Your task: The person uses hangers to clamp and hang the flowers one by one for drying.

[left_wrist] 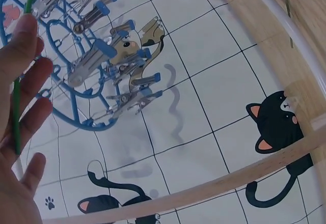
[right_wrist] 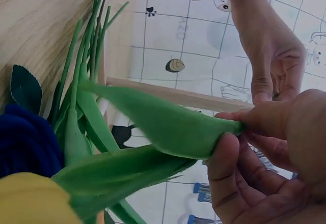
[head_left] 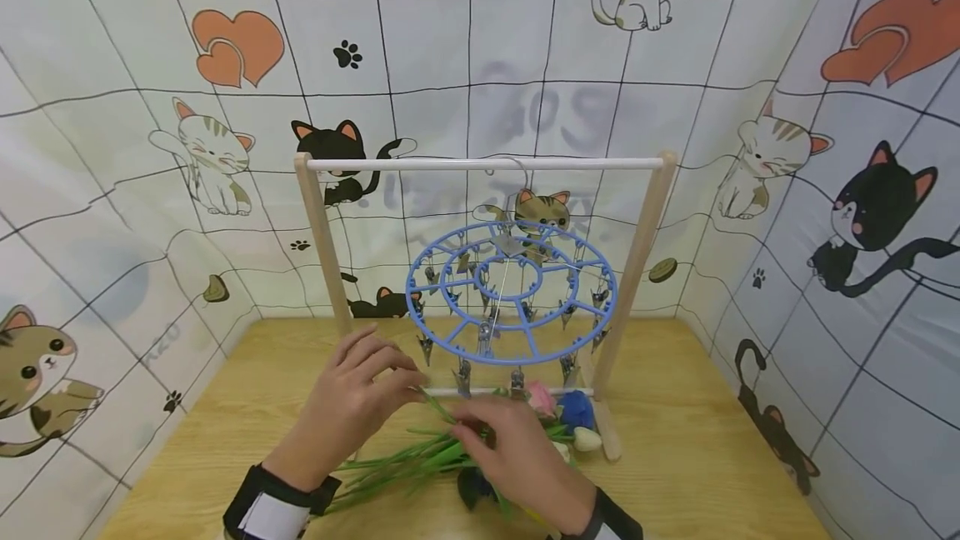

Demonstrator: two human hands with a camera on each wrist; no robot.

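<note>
My left hand (head_left: 360,390) pinches the thin end of a green flower stem (left_wrist: 17,117), which runs behind some of its fingers in the left wrist view. Farther along, my right hand (head_left: 517,448) pinches the same artificial flower where its broad green leaves (right_wrist: 168,122) meet the stem. Those leaves reach toward a yellow bloom (right_wrist: 35,198) at the lower left of the right wrist view; their join is not clear. Below the hands lie several other flowers, with green stems (head_left: 397,465), a pink bloom (head_left: 541,398), a blue bloom (head_left: 576,412) and a white bud (head_left: 587,439).
Behind the hands, a round blue clip hanger (head_left: 512,361) with several metal clips hangs from the white bar (head_left: 480,164) of a wooden stand (head_left: 637,248). The stand is on a wooden table (head_left: 697,432). Cat-patterned cloth (head_left: 435,40) surrounds the back and sides.
</note>
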